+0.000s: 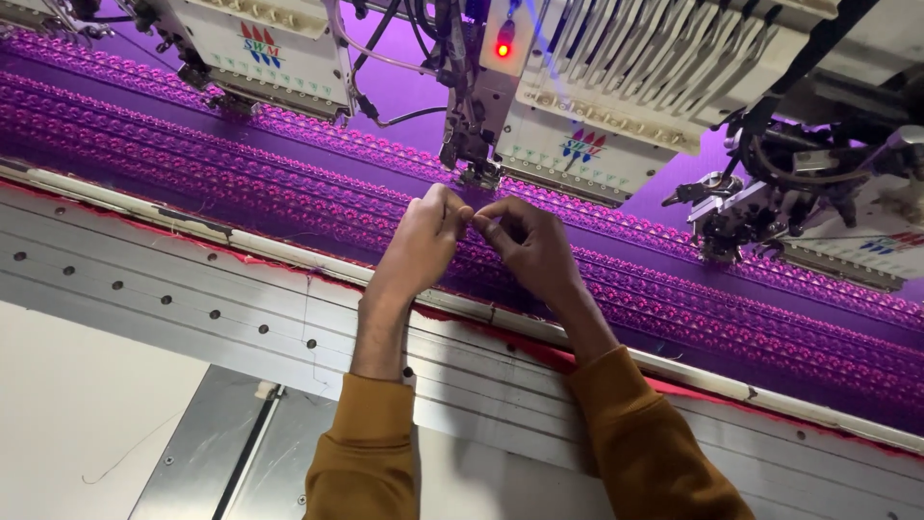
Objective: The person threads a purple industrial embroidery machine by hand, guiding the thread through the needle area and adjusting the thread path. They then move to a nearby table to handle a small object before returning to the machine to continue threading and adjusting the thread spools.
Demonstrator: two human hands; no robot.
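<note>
Purple fabric (289, 183) stretches across the machine bed in front of me, covered in long rows of pink embroidered stitching that run from the upper left down toward the right edge. My left hand (423, 241) and my right hand (529, 246) meet over the middle of that cloth, just below the sewing head (568, 106) with its red light lit. The fingers (460, 210) of my left hand are curled in and pinched narrow, and those of my right are pinched the same way, tip against tip with the left. Whatever sits between them is too fine to make out; it may be a thread, but I cannot tell. Both wrists cross the pale frame bar (289, 252) that holds the near edge of the fabric, and my brown sleeves (371, 453) lie over the grey metal tabletop (144, 289), which is dotted with small screw holes. A second head (269, 48) hangs over the cloth toward the far left, and a third (828, 212) sits toward the far right, both well apart from my hands.
</note>
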